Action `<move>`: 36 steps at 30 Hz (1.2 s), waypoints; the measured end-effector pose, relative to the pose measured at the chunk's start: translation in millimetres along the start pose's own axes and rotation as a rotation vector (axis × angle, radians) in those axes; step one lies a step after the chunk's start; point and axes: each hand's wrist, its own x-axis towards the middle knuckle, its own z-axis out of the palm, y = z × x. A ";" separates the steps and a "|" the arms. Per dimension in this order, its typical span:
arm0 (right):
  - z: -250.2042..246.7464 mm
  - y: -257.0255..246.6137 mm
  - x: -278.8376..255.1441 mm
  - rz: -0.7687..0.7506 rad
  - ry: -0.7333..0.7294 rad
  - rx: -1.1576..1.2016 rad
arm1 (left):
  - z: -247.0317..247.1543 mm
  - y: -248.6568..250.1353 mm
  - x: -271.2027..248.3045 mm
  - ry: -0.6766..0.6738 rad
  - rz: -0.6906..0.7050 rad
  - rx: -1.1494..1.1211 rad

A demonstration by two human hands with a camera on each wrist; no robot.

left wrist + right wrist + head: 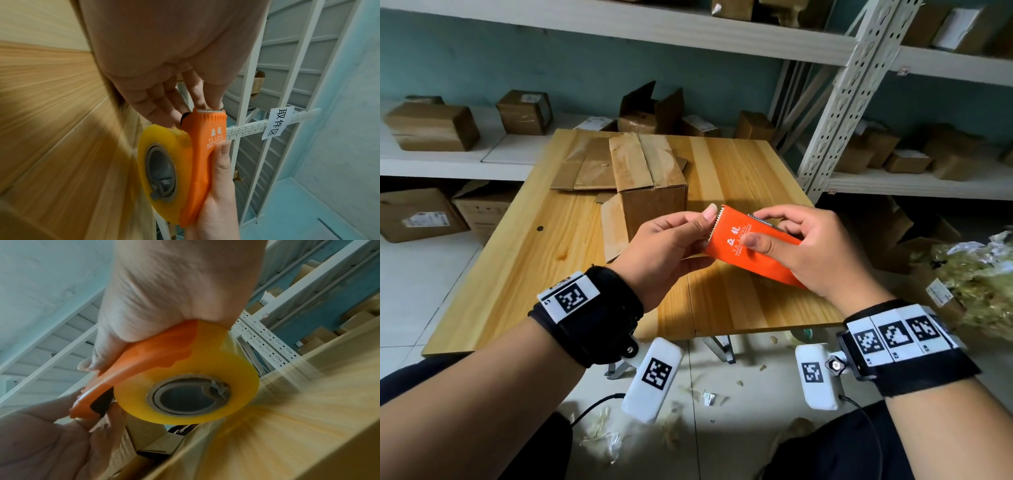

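The tape dispenser (743, 246) is held in the air above the near half of the table (524, 260), apart from everything on it. Its orange shell carries white print: two Chinese characters, then "YA LONG" and a smaller line too fine to read. The right hand (815, 250) grips the body, thumb flat on the print and fingers curled over the far edge. The left hand (664, 250) pinches the saw-toothed metal end between thumb and fingers. A yellowish clear tape roll (164, 170) sits under the shell. Behind stands a taped cardboard box (650, 185), with bare wood from it to the table's right edge. Beyond, a paper sign (277, 123) on the shelves (839, 102) reads "取件区".
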 end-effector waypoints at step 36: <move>-10.6 -0.2 -17.2 -0.033 0.006 -0.041 | 4.8 -9.5 -6.5 0.092 0.247 0.174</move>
